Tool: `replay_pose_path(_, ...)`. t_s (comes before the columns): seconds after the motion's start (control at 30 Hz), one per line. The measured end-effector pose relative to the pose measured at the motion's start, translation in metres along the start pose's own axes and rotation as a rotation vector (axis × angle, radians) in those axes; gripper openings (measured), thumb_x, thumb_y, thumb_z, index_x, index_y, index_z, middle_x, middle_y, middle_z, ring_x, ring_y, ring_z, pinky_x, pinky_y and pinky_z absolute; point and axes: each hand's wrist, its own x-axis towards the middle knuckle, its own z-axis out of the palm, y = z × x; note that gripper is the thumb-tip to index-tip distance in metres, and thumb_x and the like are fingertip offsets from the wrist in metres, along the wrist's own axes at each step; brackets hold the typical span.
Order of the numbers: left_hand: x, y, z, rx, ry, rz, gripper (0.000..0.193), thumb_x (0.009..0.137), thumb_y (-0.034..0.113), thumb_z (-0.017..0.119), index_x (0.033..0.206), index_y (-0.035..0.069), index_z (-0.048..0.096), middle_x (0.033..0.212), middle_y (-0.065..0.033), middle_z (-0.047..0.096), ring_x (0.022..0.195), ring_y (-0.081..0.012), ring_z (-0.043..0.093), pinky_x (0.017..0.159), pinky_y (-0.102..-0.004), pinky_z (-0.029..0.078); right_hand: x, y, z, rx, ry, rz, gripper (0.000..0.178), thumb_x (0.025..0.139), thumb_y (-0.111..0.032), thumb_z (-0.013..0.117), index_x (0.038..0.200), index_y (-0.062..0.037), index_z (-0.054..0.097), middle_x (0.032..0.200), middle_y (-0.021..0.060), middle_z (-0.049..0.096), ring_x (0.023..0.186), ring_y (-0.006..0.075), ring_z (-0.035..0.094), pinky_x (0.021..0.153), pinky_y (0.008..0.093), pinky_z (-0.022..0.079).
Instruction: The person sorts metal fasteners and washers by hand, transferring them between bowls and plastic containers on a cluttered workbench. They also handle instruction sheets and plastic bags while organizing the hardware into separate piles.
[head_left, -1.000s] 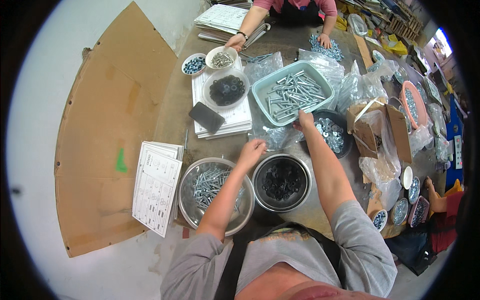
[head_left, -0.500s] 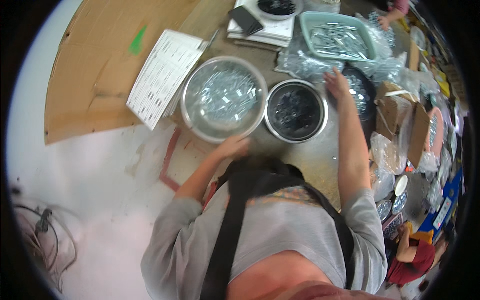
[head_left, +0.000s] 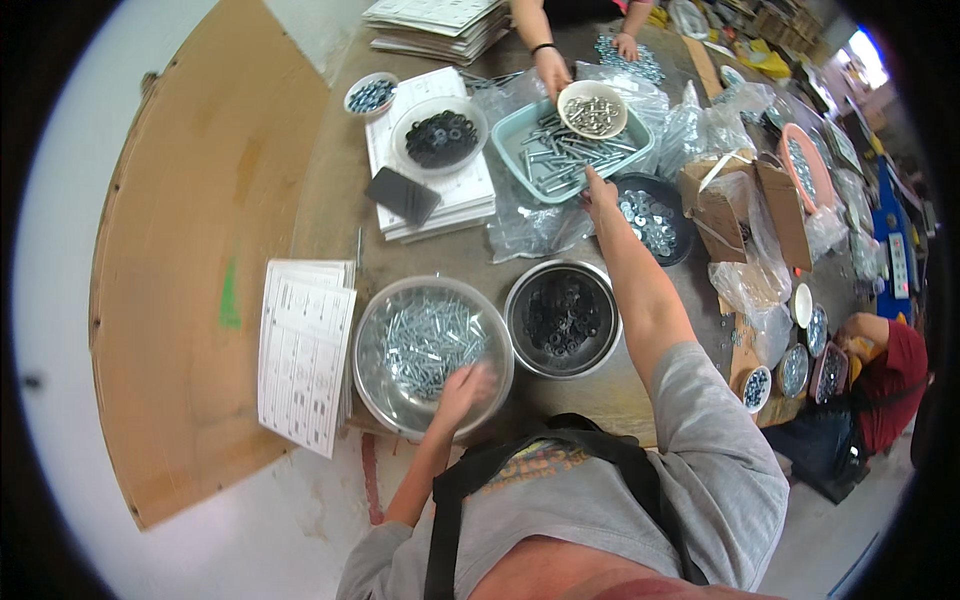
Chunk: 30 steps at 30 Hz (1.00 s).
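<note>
Worktable [head_left: 455, 260]: left hand [head_left: 466, 388] over steel bowl [head_left: 370, 385] of screws [head_left: 420, 335], right hand [head_left: 602, 195] at mint bolt tub [head_left: 512, 150], grips unclear.

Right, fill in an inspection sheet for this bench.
Surface: brown table, crowded.
Things at hand: steel bowl of screws; green tray of bolts; white bowl over the tray, another person's hand at its rim.
Clutter: plastic bag, dark phone on a paper stack, open cardboard box.
Hands: left hand blurred, at the steel bowl's near side, grip unclear; right hand at the tray's near edge, grip unclear.
Cables: nothing seen.
Surroundings: cardboard sheet at the left; person in red at the right.
</note>
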Motion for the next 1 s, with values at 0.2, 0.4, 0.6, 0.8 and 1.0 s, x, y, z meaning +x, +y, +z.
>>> replay_pose_path(0.2, 0.183, 0.118, 0.047, 0.154, -0.162, 0.179, 0.053, 0.089, 0.039, 0.050, 0.125, 0.000, 0.043, 0.098, -0.0073, 0.058, 0.088, -0.0173, 0.058, 0.070, -0.0280, 0.049, 0.025, -0.024, -0.016, 0.038, 0.109, -0.067, 0.052, 0.071, -0.029, 0.071, 0.107, 0.0030, 0.053, 0.096, 0.0130, 0.060, 0.080, 0.0223, 0.058, 0.064, 0.0374, 0.047)
replay_pose_path(0.4, 0.311, 0.165, 0.107, 0.276, 0.125, 0.250, 0.048, 0.081, 0.036, 0.057, 0.100, -0.008, 0.056, 0.099, -0.0279, 0.059, 0.098, -0.0374, 0.056, 0.082, -0.0414, 0.042, 0.033, -0.085, -0.039, -0.551, 0.570, -0.902, 0.065, 0.075, -0.033, 0.062, 0.126, 0.0023, 0.041, 0.119, 0.0197, 0.052, 0.107, 0.0312, 0.053, 0.088, 0.0400, 0.041)
replay_pose_path(0.6, 0.327, 0.158, 0.110, 0.243, 0.225, 0.337, 0.036, 0.079, 0.023, 0.054, 0.098, -0.008, 0.057, 0.091, -0.0244, 0.062, 0.089, -0.0344, 0.060, 0.078, -0.0406, 0.043, 0.076, -0.122, -0.013, -0.781, -0.097, -0.243, 0.041, 0.076, -0.027, 0.061, 0.106, 0.0016, 0.058, 0.091, 0.0144, 0.064, 0.075, 0.0201, 0.065, 0.056, 0.0322, 0.051)
replay_pose_path(0.8, 0.325, 0.161, 0.112, 0.291, 0.268, 0.334, 0.036, 0.079, 0.020, 0.050, 0.101, -0.007, 0.057, 0.093, -0.0228, 0.062, 0.090, -0.0319, 0.060, 0.080, -0.0402, 0.042, 0.097, -0.109, -0.010, -0.405, -0.169, -0.174, 0.031, 0.078, -0.017, 0.054, 0.101, 0.0021, 0.058, 0.088, 0.0134, 0.063, 0.068, 0.0230, 0.064, 0.053, 0.0331, 0.055)
replay_pose_path(1.0, 0.336, 0.153, 0.106, 0.238, 0.232, 0.453, 0.038, 0.080, 0.019, 0.050, 0.109, -0.005, 0.055, 0.108, -0.0199, 0.059, 0.103, -0.0280, 0.054, 0.088, -0.0351, 0.038, 0.092, -0.112, -0.010, -0.352, -0.167, -0.180, 0.033, 0.080, -0.017, 0.050, 0.105, 0.0037, 0.055, 0.088, 0.0165, 0.062, 0.066, 0.0247, 0.065, 0.051, 0.0355, 0.056)
